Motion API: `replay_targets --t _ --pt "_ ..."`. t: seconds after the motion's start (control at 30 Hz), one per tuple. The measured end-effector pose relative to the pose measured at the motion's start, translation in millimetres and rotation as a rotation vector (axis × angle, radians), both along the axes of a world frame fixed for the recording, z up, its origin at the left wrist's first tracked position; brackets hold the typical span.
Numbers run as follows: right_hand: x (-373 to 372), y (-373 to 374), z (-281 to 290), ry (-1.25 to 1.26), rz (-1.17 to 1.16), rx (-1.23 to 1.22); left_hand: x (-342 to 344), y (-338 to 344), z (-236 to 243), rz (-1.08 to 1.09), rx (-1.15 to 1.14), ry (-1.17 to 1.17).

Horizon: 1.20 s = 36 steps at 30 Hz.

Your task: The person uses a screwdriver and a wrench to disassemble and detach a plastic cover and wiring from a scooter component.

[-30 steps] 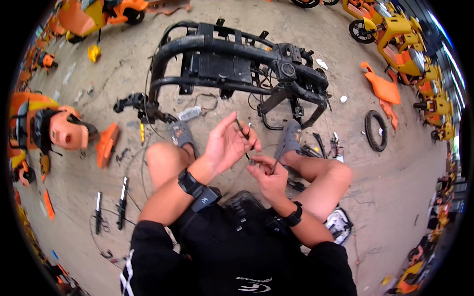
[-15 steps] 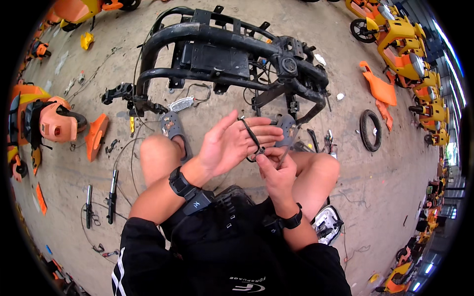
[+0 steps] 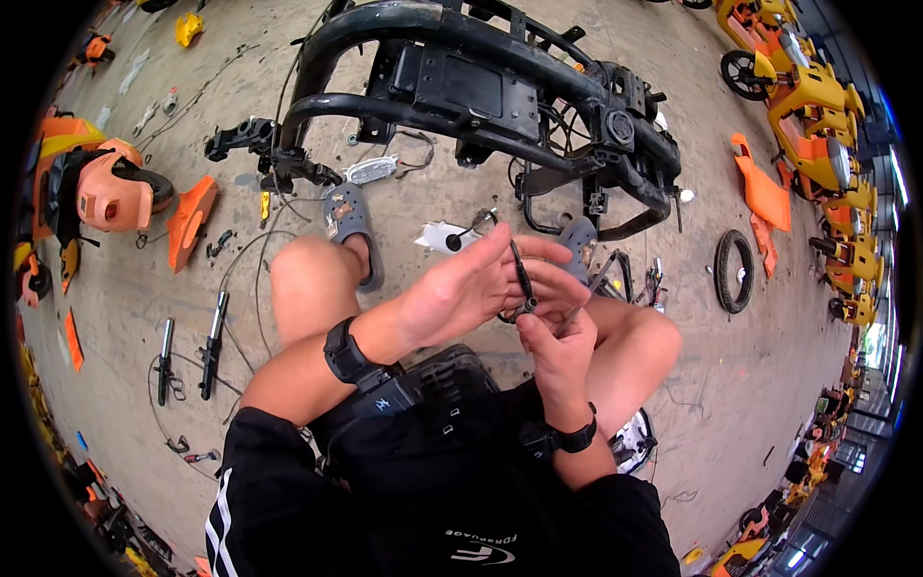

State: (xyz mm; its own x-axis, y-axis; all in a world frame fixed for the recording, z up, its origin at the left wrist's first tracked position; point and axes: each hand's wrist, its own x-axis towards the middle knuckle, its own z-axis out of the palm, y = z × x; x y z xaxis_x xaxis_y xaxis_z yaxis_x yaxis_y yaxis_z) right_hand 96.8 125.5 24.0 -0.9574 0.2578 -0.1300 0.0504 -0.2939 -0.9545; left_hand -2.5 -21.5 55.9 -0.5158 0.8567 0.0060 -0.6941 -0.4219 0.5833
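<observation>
My left hand (image 3: 471,288) is raised palm inward before my knees, its fingers stretched out. A thin black cable (image 3: 522,269) runs across the palm side of that hand, seeming to loop around it. Close by on the right, my right hand (image 3: 562,351) pinches the cable near a small dark end piece between thumb and fingers. Part of the loop is hidden behind the fingers. Beyond my hands lies a bare black scooter frame (image 3: 385,106) on the concrete floor.
A white lamp-like part (image 3: 370,170) lies beside my shoe. To the left are two shock absorbers (image 3: 213,346), loose cables and an orange panel (image 3: 194,221). A tire (image 3: 734,271) and an orange fairing (image 3: 764,192) lie right; yellow scooters (image 3: 808,125) stand behind.
Both hands have shifted slightly right and come closer together, with the left fingers a little more bent. The view has moved, and a white part behind my left hand now shows.
</observation>
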Motion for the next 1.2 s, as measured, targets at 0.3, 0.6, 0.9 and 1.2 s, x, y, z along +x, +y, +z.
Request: replay_targets --t 0.3,0.6,0.9,1.2 --pt "-1.9 3.1 -1.7 -0.143 0.02 -0.114 14.1 9.5 -12.2 0.013 -0.112 0.067" --pt "-1.8 -6.3 -6.6 -0.213 -0.076 -0.022 12.3 11.7 -13.4 0.069 -0.175 -0.04" --pt "3.8 -15.7 -6.4 -0.056 0.08 -0.065 5.1 2.4 -13.2 0.148 -0.105 -0.162" --pt "11.7 9.5 -14.9 0.069 0.231 -0.232 -4.3 -17.0 0.0 0.147 -0.547 0.162"
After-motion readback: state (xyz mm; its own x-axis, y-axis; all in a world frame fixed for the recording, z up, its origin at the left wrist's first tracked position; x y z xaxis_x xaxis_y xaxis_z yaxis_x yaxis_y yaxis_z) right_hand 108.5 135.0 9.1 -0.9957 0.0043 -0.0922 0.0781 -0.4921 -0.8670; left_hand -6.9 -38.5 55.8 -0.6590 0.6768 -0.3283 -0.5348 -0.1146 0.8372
